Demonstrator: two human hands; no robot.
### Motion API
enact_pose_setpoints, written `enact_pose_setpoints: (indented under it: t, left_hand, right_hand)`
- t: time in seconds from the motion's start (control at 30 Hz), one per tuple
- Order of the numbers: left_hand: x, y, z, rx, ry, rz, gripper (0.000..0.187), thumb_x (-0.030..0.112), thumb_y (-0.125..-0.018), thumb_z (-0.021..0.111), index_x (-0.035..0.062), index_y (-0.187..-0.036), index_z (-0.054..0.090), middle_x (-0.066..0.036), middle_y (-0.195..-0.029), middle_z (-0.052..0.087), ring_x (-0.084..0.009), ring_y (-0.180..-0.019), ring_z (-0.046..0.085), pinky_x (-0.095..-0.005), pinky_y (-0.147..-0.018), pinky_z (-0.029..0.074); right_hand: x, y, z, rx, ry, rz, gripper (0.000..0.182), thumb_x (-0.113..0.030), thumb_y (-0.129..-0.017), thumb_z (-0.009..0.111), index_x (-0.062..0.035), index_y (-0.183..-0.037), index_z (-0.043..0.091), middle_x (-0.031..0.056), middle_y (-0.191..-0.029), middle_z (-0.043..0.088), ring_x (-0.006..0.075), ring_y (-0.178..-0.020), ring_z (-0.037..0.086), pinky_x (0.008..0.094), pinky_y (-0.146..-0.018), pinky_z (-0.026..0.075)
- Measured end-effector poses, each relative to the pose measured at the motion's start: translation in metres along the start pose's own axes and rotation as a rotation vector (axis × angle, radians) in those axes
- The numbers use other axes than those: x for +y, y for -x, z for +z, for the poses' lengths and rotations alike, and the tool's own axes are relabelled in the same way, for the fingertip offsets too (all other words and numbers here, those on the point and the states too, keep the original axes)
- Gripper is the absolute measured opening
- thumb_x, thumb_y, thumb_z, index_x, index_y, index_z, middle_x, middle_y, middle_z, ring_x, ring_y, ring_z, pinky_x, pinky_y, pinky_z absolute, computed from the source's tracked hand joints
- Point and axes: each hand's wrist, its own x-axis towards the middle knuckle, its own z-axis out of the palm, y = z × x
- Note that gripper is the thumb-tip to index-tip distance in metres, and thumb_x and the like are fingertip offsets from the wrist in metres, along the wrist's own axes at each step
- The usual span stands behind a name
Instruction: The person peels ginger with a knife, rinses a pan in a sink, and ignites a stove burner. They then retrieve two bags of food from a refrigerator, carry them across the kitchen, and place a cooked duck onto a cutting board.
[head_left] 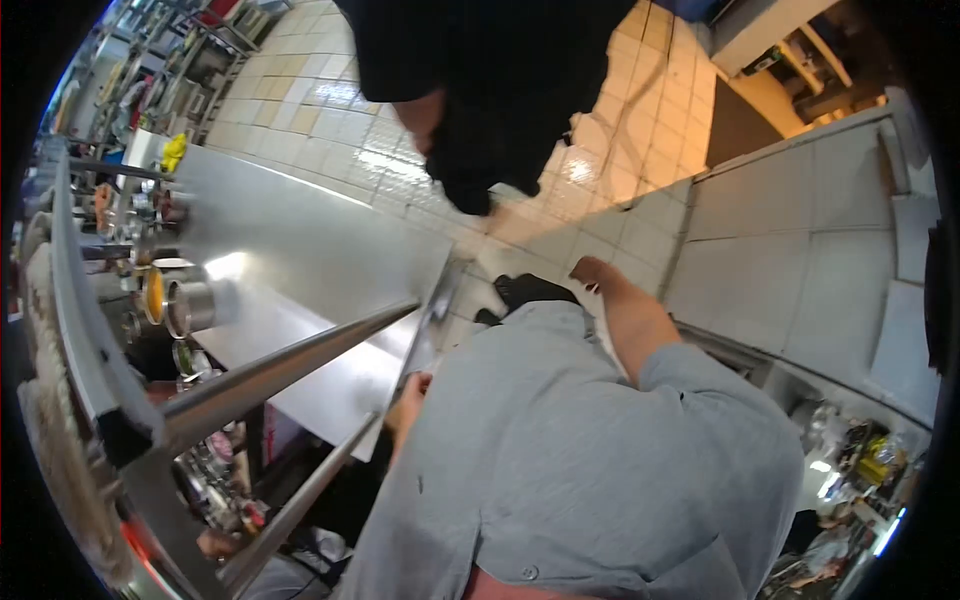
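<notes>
My right arm reaches forward past the front of my grey shirt (600,430). At its end my right hand (595,272) hangs beside my waist over the tiled floor, small and dark in this view, with its fingers indistinct. On the other side, my left hand (410,395) shows low beside my shirt, close to the corner of a stainless steel counter (330,240). My shirt covers part of that arm, and I cannot tell what its fingers do. My dark shoes (535,290) show just past my waist.
A person in black (490,90) stands ahead on the tiled floor (300,95). Metal posts (290,370) of a rack cross the left side, with steel pots (190,308) beyond. White-topped units (790,240) stand to the right. Crowded shelves (170,80) fill the far left.
</notes>
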Motion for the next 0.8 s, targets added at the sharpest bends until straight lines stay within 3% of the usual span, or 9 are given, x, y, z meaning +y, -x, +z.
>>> enact_pose_setpoints:
  t: [0.1, 0.27, 0.43, 0.47, 0.53, 0.6, 0.67, 0.73, 0.8]
  left_hand:
    - [0.041, -0.06, 0.034, -0.096, 0.045, 0.027, 0.018, 0.018, -0.095, 0.067, 0.0017, -0.104, 0.065, -0.008, -0.09, 0.068, -0.0159, -0.08, 0.063, -0.0307, -0.074, 0.051]
    - [0.132, -0.18, 0.061, -0.079, 0.205, 0.053, 0.026, 0.024, -0.096, 0.065, 0.0004, -0.107, 0.063, -0.009, -0.093, 0.067, -0.0159, -0.084, 0.064, -0.0309, -0.077, 0.052]
    - [0.193, -0.257, 0.094, -0.065, 0.282, -0.03, 0.028, 0.028, -0.097, 0.064, 0.0026, -0.108, 0.061, -0.005, -0.093, 0.065, -0.0111, -0.082, 0.061, -0.0263, -0.072, 0.05]
    - [0.208, -0.273, 0.098, -0.118, 0.26, 0.026, 0.028, 0.028, -0.097, 0.064, 0.0026, -0.108, 0.061, -0.005, -0.094, 0.066, -0.0121, -0.084, 0.062, -0.0268, -0.073, 0.05]
    - [0.236, -0.295, 0.105, -0.091, 0.257, 0.073, 0.029, 0.029, -0.097, 0.064, 0.0026, -0.109, 0.061, -0.006, -0.096, 0.066, -0.013, -0.086, 0.063, -0.0273, -0.074, 0.051]
    - [0.258, -0.303, 0.092, -0.057, 0.228, 0.135, 0.028, 0.028, -0.097, 0.063, 0.0028, -0.11, 0.061, -0.006, -0.096, 0.065, -0.0144, -0.088, 0.063, -0.0287, -0.076, 0.051]
    - [0.262, -0.316, 0.081, -0.028, 0.166, 0.104, 0.027, 0.026, -0.098, 0.063, 0.0023, -0.11, 0.06, -0.006, -0.095, 0.065, -0.0149, -0.088, 0.062, -0.0298, -0.078, 0.051]
    - [0.246, -0.331, 0.073, -0.041, 0.295, 0.056, 0.027, 0.025, -0.097, 0.064, 0.0016, -0.11, 0.06, -0.007, -0.096, 0.065, -0.0145, -0.088, 0.062, -0.0298, -0.078, 0.051]
    - [0.24, -0.336, 0.062, -0.015, 0.391, -0.084, 0.027, 0.026, -0.098, 0.063, 0.0022, -0.109, 0.06, -0.005, -0.094, 0.064, -0.0128, -0.084, 0.061, -0.0286, -0.074, 0.051]
  right_hand:
    - [0.033, -0.012, -0.018, -0.09, 0.113, 0.127, 0.045, -0.039, -0.096, 0.059, -0.0024, -0.122, 0.06, 0.0112, -0.113, 0.066, 0.0262, -0.091, 0.068, 0.0427, -0.068, 0.059]
    - [0.066, -0.058, -0.099, 0.034, -0.349, 0.173, 0.045, -0.036, -0.097, 0.059, -0.004, -0.128, 0.058, 0.014, -0.119, 0.065, 0.0296, -0.098, 0.068, 0.0462, -0.075, 0.059]
    - [0.069, -0.081, -0.178, -0.087, -0.138, 0.113, 0.039, -0.032, -0.099, 0.055, -0.0041, -0.126, 0.061, 0.0148, -0.119, 0.066, 0.0299, -0.098, 0.067, 0.0473, -0.079, 0.058]
    - [0.058, -0.1, -0.206, -0.153, -0.109, 0.059, 0.038, -0.031, -0.099, 0.056, -0.0045, -0.126, 0.06, 0.0145, -0.119, 0.066, 0.0299, -0.098, 0.067, 0.047, -0.079, 0.058]
    - [0.001, -0.071, -0.242, -0.036, -0.133, -0.01, 0.04, -0.03, -0.097, 0.058, -0.0043, -0.128, 0.059, 0.0152, -0.117, 0.066, 0.0301, -0.096, 0.068, 0.0466, -0.078, 0.058]
    - [-0.059, -0.065, -0.274, -0.016, -0.07, -0.069, 0.033, -0.027, -0.096, 0.06, -0.0032, -0.117, 0.065, 0.0136, -0.106, 0.069, 0.0263, -0.088, 0.069, 0.0456, -0.069, 0.058]
    - [-0.07, -0.14, -0.301, -0.041, 0.232, -0.469, 0.029, -0.026, -0.096, 0.06, -0.0018, -0.109, 0.067, 0.0127, -0.099, 0.07, 0.0233, -0.077, 0.069, 0.0412, -0.061, 0.057]
    - [-0.121, -0.17, -0.32, 0.055, 0.471, -0.916, 0.031, -0.028, -0.093, 0.062, -0.0009, -0.108, 0.067, 0.0151, -0.099, 0.071, 0.0248, -0.08, 0.069, 0.0391, -0.066, 0.057]
    - [-0.22, -0.099, -0.323, 0.023, 0.151, -0.457, 0.035, -0.03, -0.09, 0.065, -0.0017, -0.11, 0.068, 0.016, -0.1, 0.072, 0.0258, -0.093, 0.068, 0.0374, -0.078, 0.055]
